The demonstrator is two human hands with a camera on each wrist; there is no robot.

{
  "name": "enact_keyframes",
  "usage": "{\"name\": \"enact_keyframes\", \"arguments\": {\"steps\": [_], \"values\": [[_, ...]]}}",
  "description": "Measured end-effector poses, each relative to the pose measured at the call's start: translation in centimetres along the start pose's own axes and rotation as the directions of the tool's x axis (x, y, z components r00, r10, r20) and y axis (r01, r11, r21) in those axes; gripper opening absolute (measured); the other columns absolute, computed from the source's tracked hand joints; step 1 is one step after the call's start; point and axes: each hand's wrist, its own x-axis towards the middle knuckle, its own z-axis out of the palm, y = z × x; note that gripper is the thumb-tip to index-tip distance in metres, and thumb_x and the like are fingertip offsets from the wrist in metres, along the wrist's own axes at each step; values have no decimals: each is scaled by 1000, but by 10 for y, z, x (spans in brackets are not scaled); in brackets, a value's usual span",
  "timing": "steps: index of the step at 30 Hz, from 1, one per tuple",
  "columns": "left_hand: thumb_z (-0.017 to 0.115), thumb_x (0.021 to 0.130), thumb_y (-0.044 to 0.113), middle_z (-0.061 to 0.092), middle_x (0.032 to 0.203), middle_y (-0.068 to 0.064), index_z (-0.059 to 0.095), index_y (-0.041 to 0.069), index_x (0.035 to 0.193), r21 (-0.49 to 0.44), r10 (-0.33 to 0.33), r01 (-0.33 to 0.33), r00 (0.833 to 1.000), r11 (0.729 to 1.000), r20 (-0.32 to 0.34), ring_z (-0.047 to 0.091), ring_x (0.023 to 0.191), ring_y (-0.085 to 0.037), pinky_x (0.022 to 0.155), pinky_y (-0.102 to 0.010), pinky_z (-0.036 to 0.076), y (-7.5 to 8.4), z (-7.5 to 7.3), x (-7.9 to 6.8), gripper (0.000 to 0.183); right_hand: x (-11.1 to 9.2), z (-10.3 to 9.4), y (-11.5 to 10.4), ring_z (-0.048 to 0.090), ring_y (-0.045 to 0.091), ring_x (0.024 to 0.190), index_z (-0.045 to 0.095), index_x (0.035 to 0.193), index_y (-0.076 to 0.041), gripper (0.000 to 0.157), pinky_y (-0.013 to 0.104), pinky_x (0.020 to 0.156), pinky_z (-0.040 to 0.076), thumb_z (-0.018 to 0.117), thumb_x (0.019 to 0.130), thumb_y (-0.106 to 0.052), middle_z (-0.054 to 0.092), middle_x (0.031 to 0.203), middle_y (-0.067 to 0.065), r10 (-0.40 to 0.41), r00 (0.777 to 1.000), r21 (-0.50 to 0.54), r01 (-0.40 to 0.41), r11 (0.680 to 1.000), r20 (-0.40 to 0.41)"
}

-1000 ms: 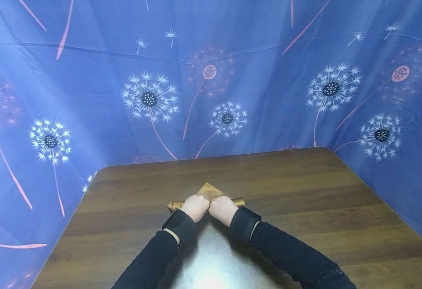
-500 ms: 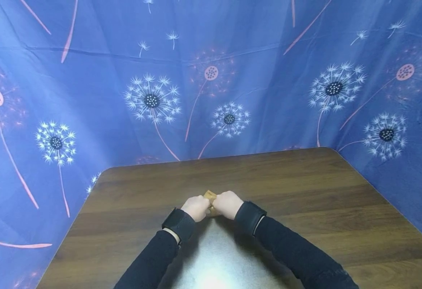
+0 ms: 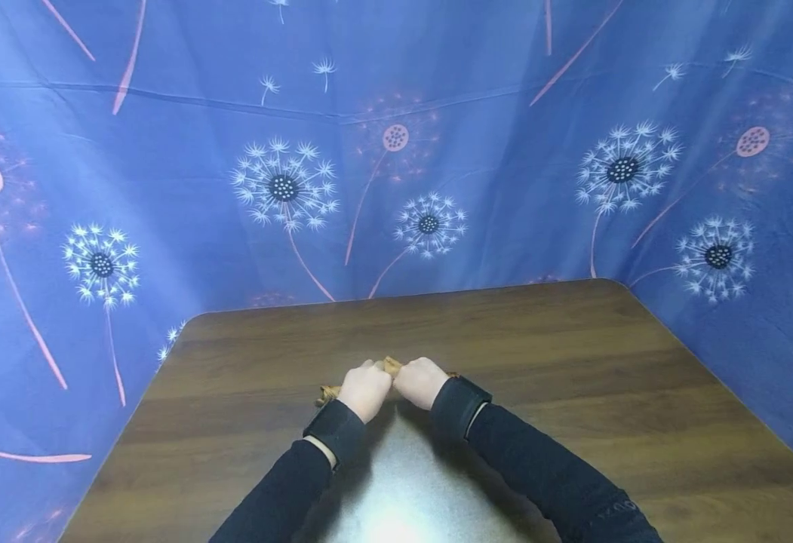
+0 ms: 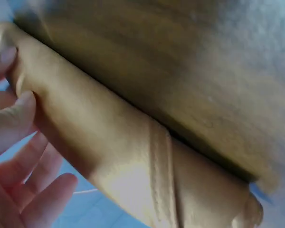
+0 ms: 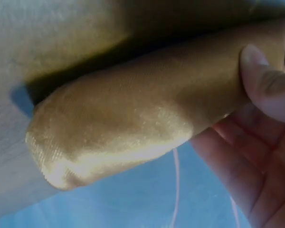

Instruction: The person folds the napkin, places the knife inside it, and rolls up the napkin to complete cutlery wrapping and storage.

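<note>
A golden-brown cloth (image 3: 329, 394), shiny and rolled into a thick tube, lies crosswise over the table. My left hand (image 3: 367, 391) and right hand (image 3: 421, 382) meet knuckle to knuckle near its middle, and a small corner of fabric pokes up between them. In the left wrist view the roll (image 4: 99, 114) runs diagonally, with a stitched hem slanting over it; my left thumb (image 4: 24, 107) presses its surface. In the right wrist view my right thumb (image 5: 256, 71) lies on top of the roll (image 5: 123, 114), with the other fingers under it. The hands hide the roll's middle in the head view.
The brown wood-grain table (image 3: 539, 339) has rounded far corners and a bright light patch at its near edge. A blue dandelion-print curtain (image 3: 505, 151) hangs behind it and along both sides.
The fabric corner beyond the hands was a wide triangle and is now a small tip. My right hand moved away slightly, then back beside the left; the cloth is rolled further up.
</note>
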Motion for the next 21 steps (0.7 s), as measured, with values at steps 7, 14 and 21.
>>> {"name": "enact_keyframes", "arguments": {"steps": [7,14,21], "values": [[78,57,24,54,82,-4,67,14,71,-47,-9,14,996,999,90,51,75,-21,51,-31,48,6,1,2,20,-2,0,6,53,13,50,52,56,-18,19,27,45,43,69,64,-11,56,56,-3,68,997,72,-71,995,37],[78,58,22,52,80,-3,67,11,72,-71,-10,18,994,997,106,51,75,-21,50,-31,48,-1,9,3,20,-5,11,-20,48,10,47,52,58,-19,15,22,39,39,61,69,-16,52,54,-4,138,970,-134,-167,977,-199],[80,57,22,50,80,-3,66,13,69,-91,-15,24,995,996,98,50,71,-21,50,-31,48,-2,11,-1,20,-1,11,-13,50,10,49,52,59,-19,16,23,42,41,64,69,-15,53,55,-4,79,996,-63,-81,995,-47]]}}
